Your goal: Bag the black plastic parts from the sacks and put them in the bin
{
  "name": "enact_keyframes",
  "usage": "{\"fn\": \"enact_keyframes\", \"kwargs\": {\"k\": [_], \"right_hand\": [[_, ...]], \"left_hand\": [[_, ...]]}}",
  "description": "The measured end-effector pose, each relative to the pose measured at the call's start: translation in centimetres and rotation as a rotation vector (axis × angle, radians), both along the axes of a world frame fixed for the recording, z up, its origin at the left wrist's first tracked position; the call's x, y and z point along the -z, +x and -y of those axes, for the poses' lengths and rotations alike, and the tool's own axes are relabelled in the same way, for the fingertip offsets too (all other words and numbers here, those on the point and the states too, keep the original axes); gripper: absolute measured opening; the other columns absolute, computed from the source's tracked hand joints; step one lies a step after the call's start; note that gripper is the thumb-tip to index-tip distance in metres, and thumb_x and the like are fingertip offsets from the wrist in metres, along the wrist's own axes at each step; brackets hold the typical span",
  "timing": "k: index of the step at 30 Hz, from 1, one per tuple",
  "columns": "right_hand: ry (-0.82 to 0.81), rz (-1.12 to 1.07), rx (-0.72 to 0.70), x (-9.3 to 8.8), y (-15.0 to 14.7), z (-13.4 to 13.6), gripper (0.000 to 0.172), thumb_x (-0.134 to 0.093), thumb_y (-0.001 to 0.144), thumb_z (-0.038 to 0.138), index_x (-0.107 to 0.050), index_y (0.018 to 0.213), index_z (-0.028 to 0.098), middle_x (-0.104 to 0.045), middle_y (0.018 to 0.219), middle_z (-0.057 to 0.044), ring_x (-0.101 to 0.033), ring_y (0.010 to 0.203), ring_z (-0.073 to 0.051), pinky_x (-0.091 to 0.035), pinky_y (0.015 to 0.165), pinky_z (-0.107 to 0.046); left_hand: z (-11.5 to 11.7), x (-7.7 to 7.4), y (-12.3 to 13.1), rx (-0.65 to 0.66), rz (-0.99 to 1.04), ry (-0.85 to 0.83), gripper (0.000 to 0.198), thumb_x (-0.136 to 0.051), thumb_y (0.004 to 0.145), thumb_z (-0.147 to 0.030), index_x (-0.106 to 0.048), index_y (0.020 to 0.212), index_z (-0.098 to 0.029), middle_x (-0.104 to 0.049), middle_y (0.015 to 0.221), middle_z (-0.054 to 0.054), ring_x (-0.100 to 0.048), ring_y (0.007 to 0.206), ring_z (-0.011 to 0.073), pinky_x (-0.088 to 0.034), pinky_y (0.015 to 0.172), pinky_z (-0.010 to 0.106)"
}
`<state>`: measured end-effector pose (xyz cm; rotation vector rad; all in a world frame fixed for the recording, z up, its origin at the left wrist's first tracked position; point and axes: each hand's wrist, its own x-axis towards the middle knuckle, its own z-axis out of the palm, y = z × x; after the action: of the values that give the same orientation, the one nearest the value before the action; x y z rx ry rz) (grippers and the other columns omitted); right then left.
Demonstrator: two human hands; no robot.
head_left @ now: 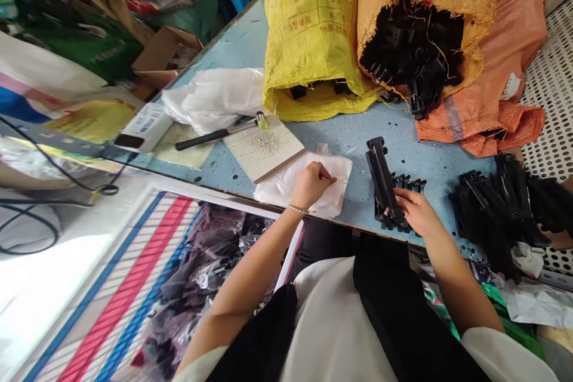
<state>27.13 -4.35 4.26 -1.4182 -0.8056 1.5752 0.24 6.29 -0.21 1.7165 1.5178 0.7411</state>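
black plastic bracket (381, 182) lies on the blue table (430, 161) close to its front edge. its long axis runs from 11 to 5 o'clock, and the near end sits under the right hand (416, 210), whose fingers are curled closed over it. the left hand (311, 184) is farther off, at 9 o'clock of the bracket, pinching the stack of thin white bags (338, 182). bare table shows at 12 o'clock, and a pile of black parts (492, 209) crowds 3 o'clock.

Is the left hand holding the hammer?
No, the left hand rests on a white plastic bag, and the hammer lies apart at a board's edge.
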Motion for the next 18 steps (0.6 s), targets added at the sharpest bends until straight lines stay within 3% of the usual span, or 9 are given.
{"fn": "enact_keyframes", "kwargs": {"k": [3, 5, 9, 12, 14, 16, 18], "right_hand": [[-0.024, -0.163, -0.042, -0.2, -1.4, 0.9, 0.037, -0.084, 0.069, 0.049, -0.075, 0.085, 0.017, -0.071, 0.068, -0.002, -0.064, 0.054, -0.015, -0.052, 0.054, -0.028], [-0.043, -0.246, -0.082, -0.4, -2.7, 1.0, 0.035, -0.081, 0.072, 0.05, -0.074, 0.079, 0.016, -0.071, 0.067, -0.004, -0.063, 0.052, -0.014, -0.05, 0.051, -0.027], [-0.118, -0.449, -0.158, 0.3, -5.3, 0.9, 0.033, -0.081, 0.071, 0.048, -0.073, 0.076, 0.016, -0.074, 0.069, -0.006, -0.06, 0.05, -0.013, -0.045, 0.045, -0.023], [-0.207, -0.644, -0.18, 2.3, -6.2, 1.4, 0.041, -0.088, 0.063, 0.043, -0.075, 0.089, 0.015, -0.077, 0.083, -0.009, -0.062, 0.057, -0.011, -0.046, 0.047, -0.02], [-0.311, -0.734, -0.164, 3.9, -6.1, 1.9, 0.041, -0.086, 0.068, 0.038, -0.074, 0.097, 0.011, -0.077, 0.086, -0.011, -0.062, 0.061, -0.01, -0.048, 0.05, -0.017], [-0.398, -0.793, -0.139, 5.2, -5.9, 2.4, 0.035, -0.078, 0.078, 0.03, -0.071, 0.103, 0.006, -0.076, 0.085, -0.012, -0.062, 0.061, -0.009, -0.051, 0.053, -0.017], [-0.439, -0.857, -0.132, 5.9, -5.7, 2.6, 0.034, -0.071, 0.083, 0.026, -0.069, 0.108, 0.003, -0.075, 0.086, -0.013, -0.063, 0.062, -0.009, -0.053, 0.054, -0.017]], "left_hand": [[-0.6, -0.5, -1.9, -0.032, 0.243, -0.234, 0.023, -0.073, 0.075, -0.035, -0.059, 0.066, -0.019, -0.055, 0.057, -0.004, -0.048, 0.051, 0.011, -0.035, 0.05, 0.024], [-0.7, -0.6, -2.2, -0.067, 0.42, -0.321, 0.022, -0.074, 0.071, -0.033, -0.057, 0.071, -0.019, -0.059, 0.059, -0.004, -0.05, 0.05, 0.0103, -0.036, 0.049, 0.022], [-0.4, -0.1, -1.6, -0.133, 0.602, -0.285, 0.036, -0.079, 0.06, -0.023, -0.046, 0.073, -0.021, -0.061, 0.062, -0.006, -0.054, 0.052, 0.0095, -0.041, 0.051, 0.021], [-0.2, 0.2, -1.8, -0.094, 0.496, -0.189, 0.024, -0.072, 0.067, -0.021, -0.048, 0.071, -0.021, -0.059, 0.06, -0.006, -0.058, 0.053, 0.011, -0.047, 0.053, 0.022], [0.0, 0.2, -2.4, -0.016, 0.309, -0.06, 0.007, -0.061, 0.076, -0.016, -0.055, 0.072, -0.019, -0.066, 0.069, -0.001, -0.067, 0.067, 0.0152, -0.056, 0.066, 0.027], [0.2, -0.1, -3.2, 0.077, 0.054, 0.126, 0.016, -0.051, 0.081, -0.01, -0.066, 0.082, -0.017, -0.074, 0.093, 0.007, -0.071, 0.091, 0.0208, -0.058, 0.087, 0.037], [0.8, -0.5, -3.8, 0.157, -0.153, 0.281, 0.031, -0.047, 0.085, -0.008, -0.07, 0.104, -0.015, -0.072, 0.118, 0.012, -0.068, 0.11, 0.0254, -0.055, 0.1, 0.044]]}}
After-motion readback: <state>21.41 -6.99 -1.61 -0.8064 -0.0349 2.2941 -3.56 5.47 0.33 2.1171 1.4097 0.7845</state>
